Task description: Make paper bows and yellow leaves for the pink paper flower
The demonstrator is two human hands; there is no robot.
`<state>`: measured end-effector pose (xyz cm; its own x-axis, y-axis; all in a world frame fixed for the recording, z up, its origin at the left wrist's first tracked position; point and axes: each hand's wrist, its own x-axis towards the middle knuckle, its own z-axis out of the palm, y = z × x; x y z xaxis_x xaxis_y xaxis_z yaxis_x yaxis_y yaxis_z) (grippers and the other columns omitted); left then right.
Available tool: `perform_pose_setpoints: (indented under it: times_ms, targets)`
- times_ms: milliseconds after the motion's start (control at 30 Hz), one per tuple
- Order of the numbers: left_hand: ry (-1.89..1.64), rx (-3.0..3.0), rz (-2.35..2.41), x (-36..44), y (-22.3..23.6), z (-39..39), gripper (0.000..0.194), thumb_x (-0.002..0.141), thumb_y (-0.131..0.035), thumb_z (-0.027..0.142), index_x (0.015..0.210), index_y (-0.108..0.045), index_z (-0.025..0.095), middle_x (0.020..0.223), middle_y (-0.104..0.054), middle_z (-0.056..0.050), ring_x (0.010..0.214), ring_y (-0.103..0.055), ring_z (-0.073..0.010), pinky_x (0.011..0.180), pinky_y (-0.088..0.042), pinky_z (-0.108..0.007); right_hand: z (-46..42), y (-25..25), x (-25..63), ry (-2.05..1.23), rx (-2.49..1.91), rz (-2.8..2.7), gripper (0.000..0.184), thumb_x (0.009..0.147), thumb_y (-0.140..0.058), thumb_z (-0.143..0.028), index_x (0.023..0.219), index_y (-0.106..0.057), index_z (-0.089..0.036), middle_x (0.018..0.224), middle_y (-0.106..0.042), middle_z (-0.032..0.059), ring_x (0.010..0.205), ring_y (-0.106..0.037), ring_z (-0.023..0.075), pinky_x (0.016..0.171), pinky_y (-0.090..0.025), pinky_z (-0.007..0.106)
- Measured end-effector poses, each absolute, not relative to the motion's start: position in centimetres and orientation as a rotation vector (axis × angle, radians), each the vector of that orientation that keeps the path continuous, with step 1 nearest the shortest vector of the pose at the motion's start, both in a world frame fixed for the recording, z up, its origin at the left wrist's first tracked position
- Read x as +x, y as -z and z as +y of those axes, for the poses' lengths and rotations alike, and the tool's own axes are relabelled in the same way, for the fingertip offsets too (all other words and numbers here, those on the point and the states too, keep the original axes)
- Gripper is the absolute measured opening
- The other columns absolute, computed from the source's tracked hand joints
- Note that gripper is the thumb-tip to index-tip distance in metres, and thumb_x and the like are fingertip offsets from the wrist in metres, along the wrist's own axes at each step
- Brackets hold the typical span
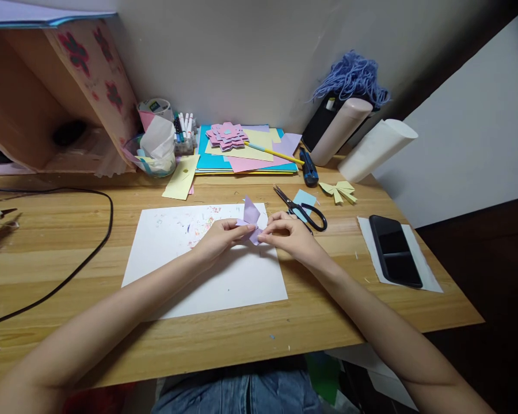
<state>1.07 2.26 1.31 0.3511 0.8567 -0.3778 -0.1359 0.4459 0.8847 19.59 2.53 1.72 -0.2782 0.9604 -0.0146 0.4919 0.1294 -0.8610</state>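
A folded purple paper piece [251,214] with pointed flaps is held over the right part of a white sheet [224,282]. My left hand [222,236] pinches its left side between thumb and fingers. With thumb and forefinger, my right hand [291,232] grips the lower right flap. One flap points up, away from me; fingers cover parts of the others. Just beyond my right hand lie black-handled scissors [300,207], over a light blue paper square [304,201]. Coloured smudges mark the white sheet's far half.
Behind are a pink paper flower [227,136], a yellow pencil [276,153], a blue cutter [308,168] and coloured papers. A yellow paper bow [339,192] and a phone [395,250] lie to the right. A black cable [99,247] curves across the left.
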Motion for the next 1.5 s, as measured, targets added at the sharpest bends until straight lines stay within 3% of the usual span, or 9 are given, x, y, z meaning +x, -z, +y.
perform_pose_setpoints:
  times_ms: [400, 600, 667, 800, 1200, 1500]
  targets:
    - [-0.766, 1.006, 1.024, 1.28, -0.86, 2.03, 0.025, 0.069, -0.068, 0.039, 0.075, -0.069, 0.014, 0.077, -0.069, -0.007, 0.069, -0.057, -0.0134, 0.071, -0.041, -0.029, 2.62, -1.71, 19.43, -1.267, -1.383, -1.708, 0.024, 0.06, -0.074, -0.044, 0.062, -0.069, -0.02, 0.083, -0.055, 0.0037, 0.079, -0.054, 0.0171, 0.075, -0.042, 0.036]
    - [-0.783, 1.058, 1.019, 1.3, -0.86, 1.92, 0.026, 0.071, -0.067, 0.039, 0.076, -0.069, 0.013, 0.077, -0.068, -0.006, 0.071, -0.057, -0.0144, 0.07, -0.041, -0.03, 2.49, -1.97, 19.48, -1.244, -1.328, -1.664, 0.02, 0.062, -0.074, -0.038, 0.061, -0.067, -0.019, 0.088, -0.059, 0.0043, 0.085, -0.057, 0.0176, 0.083, -0.043, 0.037]
    - [-0.792, 1.066, 1.014, 1.31, -0.96, 1.86, 0.025, 0.072, -0.066, 0.038, 0.078, -0.069, 0.014, 0.079, -0.068, -0.007, 0.072, -0.057, -0.015, 0.071, -0.041, -0.03, 2.43, -1.92, 19.46, -1.325, -1.261, -1.596, 0.02, 0.063, -0.074, -0.036, 0.064, -0.065, -0.018, 0.091, -0.061, 0.0051, 0.083, -0.06, 0.0166, 0.081, -0.046, 0.035]
    - [-0.795, 1.098, 1.0, 1.27, -1.03, 1.87, 0.023, 0.073, -0.065, 0.036, 0.079, -0.068, 0.014, 0.078, -0.067, -0.006, 0.072, -0.057, -0.0148, 0.072, -0.041, -0.031, 2.44, -1.83, 19.57, -1.499, -1.158, -1.546, 0.02, 0.067, -0.072, -0.034, 0.069, -0.063, -0.016, 0.076, -0.066, 0.0044, 0.073, -0.062, 0.0153, 0.073, -0.049, 0.031]
    - [-0.754, 1.199, 1.013, 1.09, -0.82, 2.24, 0.026, 0.072, -0.065, 0.036, 0.084, -0.068, 0.013, 0.086, -0.069, -0.01, 0.081, -0.061, -0.0195, 0.078, -0.044, -0.035, 2.57, -1.83, 19.83, -1.448, -1.228, -1.494, 0.026, 0.058, -0.077, -0.03, 0.073, -0.06, -0.016, 0.073, -0.066, 0.0022, 0.067, -0.062, 0.0138, 0.059, -0.049, 0.025]
    - [-0.76, 1.268, 1.018, 1.15, -1.09, 2.19, 0.024, 0.072, -0.064, 0.036, 0.084, -0.069, 0.015, 0.088, -0.07, -0.01, 0.08, -0.062, -0.0191, 0.076, -0.046, -0.034, 2.39, -2.32, 19.69, -1.503, -1.227, -1.495, 0.014, 0.065, -0.073, -0.027, 0.072, -0.068, -0.016, 0.07, -0.068, 0.0035, 0.066, -0.062, 0.0135, 0.064, -0.049, 0.027]
